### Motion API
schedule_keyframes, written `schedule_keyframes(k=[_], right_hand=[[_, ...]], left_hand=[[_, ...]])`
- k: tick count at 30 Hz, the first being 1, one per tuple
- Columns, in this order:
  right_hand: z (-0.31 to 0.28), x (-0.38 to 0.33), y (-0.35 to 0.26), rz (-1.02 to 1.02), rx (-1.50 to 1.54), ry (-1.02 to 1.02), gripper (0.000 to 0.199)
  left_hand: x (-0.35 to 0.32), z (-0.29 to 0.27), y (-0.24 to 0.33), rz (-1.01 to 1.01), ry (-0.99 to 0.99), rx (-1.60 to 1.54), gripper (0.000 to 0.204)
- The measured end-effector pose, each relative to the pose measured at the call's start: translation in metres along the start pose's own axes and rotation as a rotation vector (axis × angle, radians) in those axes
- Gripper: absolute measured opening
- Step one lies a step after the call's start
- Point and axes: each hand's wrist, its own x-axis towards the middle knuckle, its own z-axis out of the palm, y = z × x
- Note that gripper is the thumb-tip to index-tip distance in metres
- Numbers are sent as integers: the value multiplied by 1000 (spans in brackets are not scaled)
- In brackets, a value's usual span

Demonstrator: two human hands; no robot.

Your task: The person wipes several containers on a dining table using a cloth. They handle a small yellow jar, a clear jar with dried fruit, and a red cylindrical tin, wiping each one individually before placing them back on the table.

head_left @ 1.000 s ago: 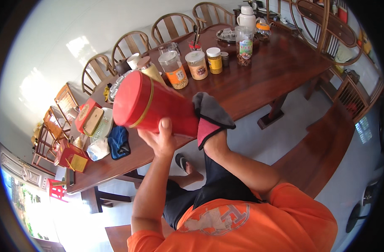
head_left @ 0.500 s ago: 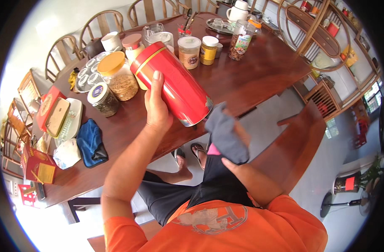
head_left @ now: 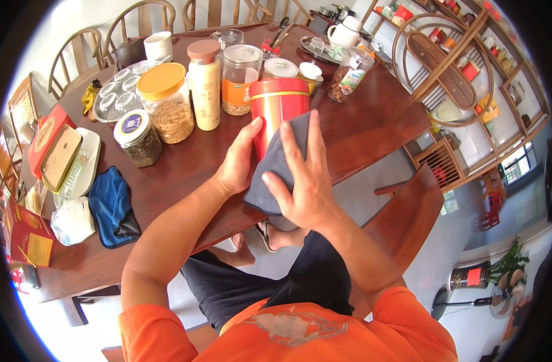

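Head view: the tin [head_left: 280,102] is upright with a slight lean, at the near edge of the table [head_left: 173,175]; its base is hidden, so contact with the tabletop cannot be determined. Left hand [head_left: 239,161]: partly curled, gripping the tin's left side, thumb visible, other fingers concealed. Right hand [head_left: 309,196]: fingers spread, laid over the grey cloth [head_left: 274,178] against the tin's front. Blue cloth [head_left: 113,208]: on the table, left, well apart.
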Motion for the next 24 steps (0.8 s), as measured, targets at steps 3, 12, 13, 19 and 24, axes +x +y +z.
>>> schedule_keyframes(k=[3, 12, 13, 19, 24], right_hand=[[-13, 31, 1, 50, 108, 8, 86], [0, 53, 55, 389, 1005, 196, 70], [1, 48, 53, 383, 1010, 201, 70], [3, 0, 35, 162, 526, 212, 70], [-1, -25, 12, -66, 99, 102, 77]], left_hand=[[-4, -24, 2, -90, -142, -62, 71], [-5, 0, -19, 242, -16, -11, 68], [-8, 5, -16, 214, -26, -34, 68], [-2, -19, -28, -59, -105, -135, 66], [-4, -11, -26, 4, -122, -13, 65]])
